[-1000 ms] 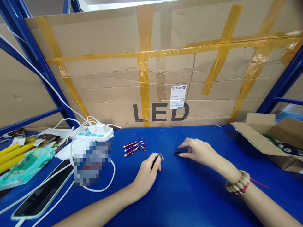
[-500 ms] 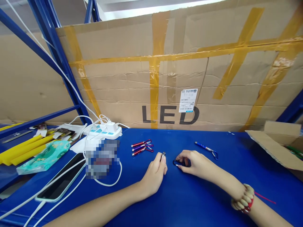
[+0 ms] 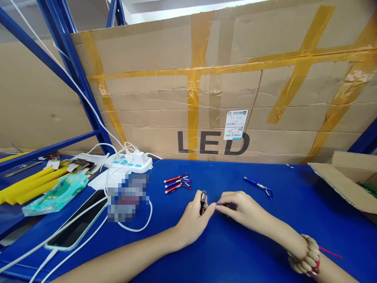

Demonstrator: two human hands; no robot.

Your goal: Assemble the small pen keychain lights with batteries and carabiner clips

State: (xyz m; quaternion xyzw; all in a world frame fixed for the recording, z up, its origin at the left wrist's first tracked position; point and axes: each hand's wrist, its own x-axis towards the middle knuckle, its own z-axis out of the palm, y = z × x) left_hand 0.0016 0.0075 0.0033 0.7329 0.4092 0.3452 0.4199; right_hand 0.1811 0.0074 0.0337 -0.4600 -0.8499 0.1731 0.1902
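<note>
Upright in my left hand (image 3: 191,224) is a small black penlight (image 3: 202,205) with a silver tip, gripped by the curled fingers. The left thumb is lifted off it and points at the other hand. My right hand (image 3: 243,206) pinches a dark carabiner clip (image 3: 220,204) between thumb and fingertips, close to the left thumb; whether they touch I cannot tell. Most of the clip is hidden by the fingers. Beyond the left hand lie two red penlights and a purple penlight (image 3: 173,184) with carabiners. A blue penlight (image 3: 253,182) with its carabiner rests beyond the right hand.
At left on the blue table (image 3: 229,255) are a phone (image 3: 78,220), white cables, a power strip (image 3: 144,167), a teal packet (image 3: 55,196) and yellow tubes (image 3: 35,182). An open cardboard box (image 3: 338,186) stands at right. A large LED carton (image 3: 147,110) closes off the back.
My left thumb has lifted from the black penlight and stretched toward the right hand, baring more of the penlight. The carabiner in my right hand has turned and now shows edge-on.
</note>
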